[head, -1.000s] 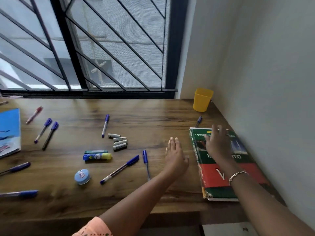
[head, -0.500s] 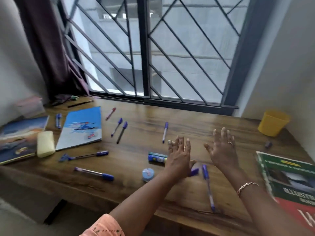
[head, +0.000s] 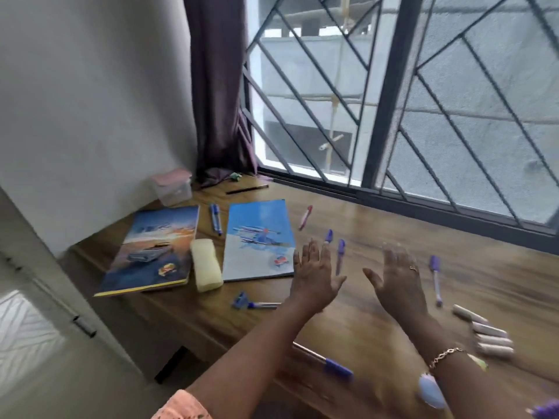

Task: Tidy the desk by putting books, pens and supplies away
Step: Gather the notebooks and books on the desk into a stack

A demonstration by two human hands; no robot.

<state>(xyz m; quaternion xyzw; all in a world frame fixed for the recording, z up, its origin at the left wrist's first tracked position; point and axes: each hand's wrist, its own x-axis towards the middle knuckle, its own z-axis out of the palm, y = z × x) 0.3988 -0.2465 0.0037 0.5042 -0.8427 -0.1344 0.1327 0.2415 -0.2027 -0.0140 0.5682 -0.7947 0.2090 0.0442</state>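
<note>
Both hands hover empty above the wooden desk (head: 357,322), fingers spread. My left hand (head: 313,275) is just right of a blue notebook (head: 259,238). My right hand (head: 396,281) is a little to its right. A second book with a car cover (head: 154,249) lies at the far left, with a pale yellow eraser block (head: 205,269) between the two books. Blue pens lie scattered: one (head: 435,279) right of my right hand, one (head: 328,362) near the front edge, one (head: 215,219) between the books. A red pen (head: 305,217) lies behind.
A clear plastic box with a pink lid (head: 173,187) stands in the back left corner by the purple curtain (head: 220,95). White chalk-like sticks (head: 490,337) and a round blue item (head: 431,391) lie at the right. A barred window runs behind the desk.
The view has swung left from the green book and yellow cup to the desk's left end. Both hands have moved left with it and stay empty.
</note>
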